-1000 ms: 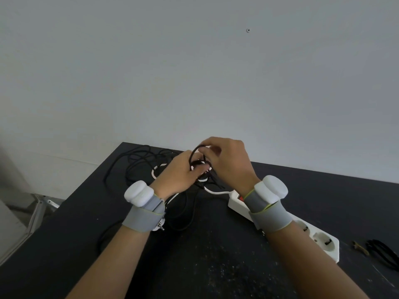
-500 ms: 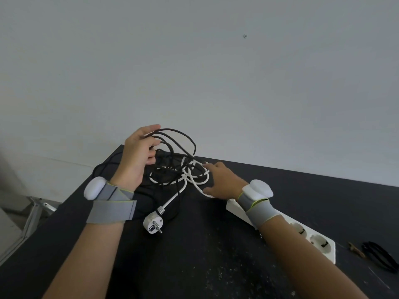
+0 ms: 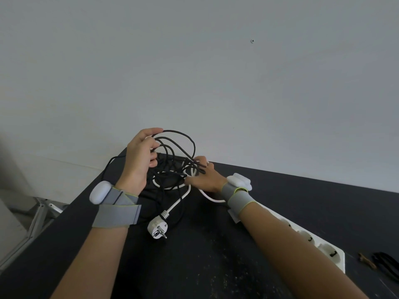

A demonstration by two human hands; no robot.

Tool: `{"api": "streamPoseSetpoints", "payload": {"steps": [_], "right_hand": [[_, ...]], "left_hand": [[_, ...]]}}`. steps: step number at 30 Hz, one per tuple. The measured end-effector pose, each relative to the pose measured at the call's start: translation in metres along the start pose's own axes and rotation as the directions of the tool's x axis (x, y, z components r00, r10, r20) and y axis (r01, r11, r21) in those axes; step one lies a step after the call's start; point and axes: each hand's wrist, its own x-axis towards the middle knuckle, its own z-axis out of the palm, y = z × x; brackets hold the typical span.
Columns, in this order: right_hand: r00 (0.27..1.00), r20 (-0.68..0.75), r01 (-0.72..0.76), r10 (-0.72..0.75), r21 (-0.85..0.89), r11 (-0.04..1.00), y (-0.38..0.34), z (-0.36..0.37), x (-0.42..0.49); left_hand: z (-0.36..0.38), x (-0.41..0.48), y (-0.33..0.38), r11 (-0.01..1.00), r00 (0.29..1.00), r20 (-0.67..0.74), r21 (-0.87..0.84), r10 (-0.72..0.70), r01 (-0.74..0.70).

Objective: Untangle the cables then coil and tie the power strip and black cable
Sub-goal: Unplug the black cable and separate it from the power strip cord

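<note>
My left hand [image 3: 139, 160] grips several loops of the black cable [image 3: 181, 145] and holds them lifted above the table's far left corner. The loops run down into a tangle with the white cord [image 3: 183, 194] of the power strip. My right hand [image 3: 205, 178] lies flat on that tangle, fingers spread, pressing the white cord down. The white plug [image 3: 157, 228] lies on the table in front of the tangle. The white power strip [image 3: 328, 249] stretches to the right, partly hidden under my right forearm.
The black table [image 3: 205, 266] ends close to the white wall behind the cables. Its left edge drops off beside a metal frame [image 3: 41, 214]. A bundle of black ties [image 3: 386, 264] and a small brown piece [image 3: 367, 261] lie at the far right.
My hands have parted from the tangle's centre. The left hand rose to the left, lifting black loops. The right hand flattened onto the white cord and has since slid slightly further onto the tangle.
</note>
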Motion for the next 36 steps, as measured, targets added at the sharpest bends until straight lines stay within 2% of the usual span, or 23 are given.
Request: {"api": "streamPoseSetpoints", "payload": {"steps": [1,3,7,9,10,13,15,17,19,21,23,25,29,32,36], "right_hand": [[0.998,-0.04,-0.043,0.045,0.044,0.998,-0.001,0.003,0.004],[0.994,-0.087,-0.075,0.068,-0.074,0.994,-0.003,0.009,0.011],[0.998,-0.025,-0.069,0.066,-0.178,0.982,-0.006,0.018,0.014],[0.999,0.022,-0.043,0.05,-0.227,0.973,-0.004,0.021,0.016],[0.998,0.046,-0.034,0.046,-0.222,0.974,-0.004,0.022,0.017],[0.996,0.048,-0.063,0.071,-0.155,0.986,-0.004,0.025,0.016],[0.997,-0.013,-0.075,0.074,-0.151,0.986,-0.003,0.027,0.014],[0.996,-0.057,-0.074,0.063,-0.212,0.974,-0.003,0.028,0.013],[0.996,-0.085,-0.04,0.012,-0.331,0.943,-0.002,0.029,0.013],[0.994,-0.096,-0.005,-0.041,-0.435,0.9,-0.001,0.027,0.012],[0.993,-0.102,0.01,-0.064,-0.456,0.89,0.0,0.025,0.01],[0.99,-0.114,0.024,-0.078,-0.413,0.91,0.0,0.025,0.005],[0.988,-0.151,0.024,-0.035,-0.073,0.997,-0.003,0.017,-0.008],[0.985,-0.151,0.079,-0.085,-0.046,0.996,0.0,0.009,-0.016],[0.96,-0.219,0.189,-0.175,0.048,0.981,0.003,0.004,-0.02]], "left_hand": [[0.0,0.0,-0.001,1.0,1.0,0.012,0.009,0.011,-0.011],[0.0,0.001,-0.004,0.999,0.999,0.037,0.045,0.029,-0.031],[0.002,0.001,-0.014,0.977,0.992,0.112,0.196,0.062,-0.083],[0.001,0.0,-0.021,0.903,0.979,0.173,0.393,0.112,-0.173],[0.001,0.001,-0.026,0.832,0.969,0.218,0.511,0.117,-0.216],[-0.002,0.002,-0.041,0.638,0.945,0.325,0.723,0.025,-0.266],[-0.002,-0.001,-0.051,0.57,0.941,0.335,0.783,-0.052,-0.248],[-0.001,-0.004,-0.057,0.57,0.943,0.32,0.793,-0.09,-0.215],[0.002,-0.006,-0.061,0.564,0.948,0.302,0.802,-0.099,-0.197],[0.007,-0.007,-0.065,0.504,0.956,0.281,0.84,-0.087,-0.2],[0.011,-0.008,-0.07,0.444,0.967,0.244,0.876,-0.074,-0.187],[0.014,-0.01,-0.074,0.442,0.969,0.241,0.876,-0.051,-0.195],[0.013,-0.01,-0.073,0.51,0.978,0.207,0.839,0.026,-0.191],[0.013,-0.008,-0.07,0.516,0.982,0.187,0.84,0.014,-0.167],[0.014,-0.007,-0.067,0.624,0.971,0.239,0.762,-0.027,-0.17]]}}
